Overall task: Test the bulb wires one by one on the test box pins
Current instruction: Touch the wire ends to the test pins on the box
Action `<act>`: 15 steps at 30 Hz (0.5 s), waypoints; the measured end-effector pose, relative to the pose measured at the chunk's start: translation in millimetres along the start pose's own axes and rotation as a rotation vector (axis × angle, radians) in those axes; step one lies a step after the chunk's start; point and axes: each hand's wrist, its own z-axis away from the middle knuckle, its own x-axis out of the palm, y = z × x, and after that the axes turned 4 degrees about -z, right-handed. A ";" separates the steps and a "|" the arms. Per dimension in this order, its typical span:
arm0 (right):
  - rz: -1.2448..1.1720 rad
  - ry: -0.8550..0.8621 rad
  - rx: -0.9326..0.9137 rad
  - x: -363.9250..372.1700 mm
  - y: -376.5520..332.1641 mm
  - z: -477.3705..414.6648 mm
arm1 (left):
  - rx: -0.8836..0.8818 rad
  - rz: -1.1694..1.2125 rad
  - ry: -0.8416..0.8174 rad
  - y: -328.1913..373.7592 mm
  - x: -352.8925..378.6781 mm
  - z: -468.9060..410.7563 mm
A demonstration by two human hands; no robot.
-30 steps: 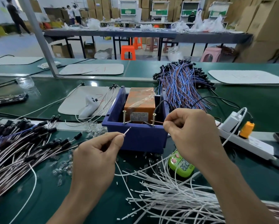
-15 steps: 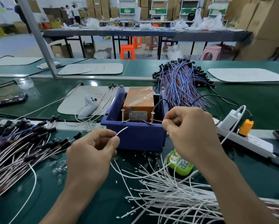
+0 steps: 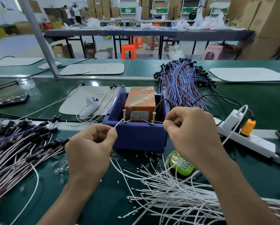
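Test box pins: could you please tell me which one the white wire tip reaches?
The left pin: the white wire in the left hand ends at its base. The right pin meets a thin lead from the right hand.

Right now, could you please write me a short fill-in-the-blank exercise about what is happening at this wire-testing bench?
The left hand pinches a ___ wire whose end reaches the left pin.
Both pins stand on the front wall of the ___ test box.
Inside the box sits an ___ block.
The right hand pinches a thin lead toward the ___ pin.
Missing words: white, blue, orange, right.
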 end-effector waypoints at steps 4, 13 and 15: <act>-0.003 -0.004 0.004 0.4 -0.3 -0.1 | -0.005 -0.012 0.016 0.9 1.2 -0.2; -0.003 0.032 0.014 1.8 0.7 0.0 | 0.010 -0.060 0.027 -1.4 2.9 -1.5; -0.005 0.036 0.015 2.3 0.5 0.1 | 0.009 -0.046 0.023 -1.9 2.6 -1.9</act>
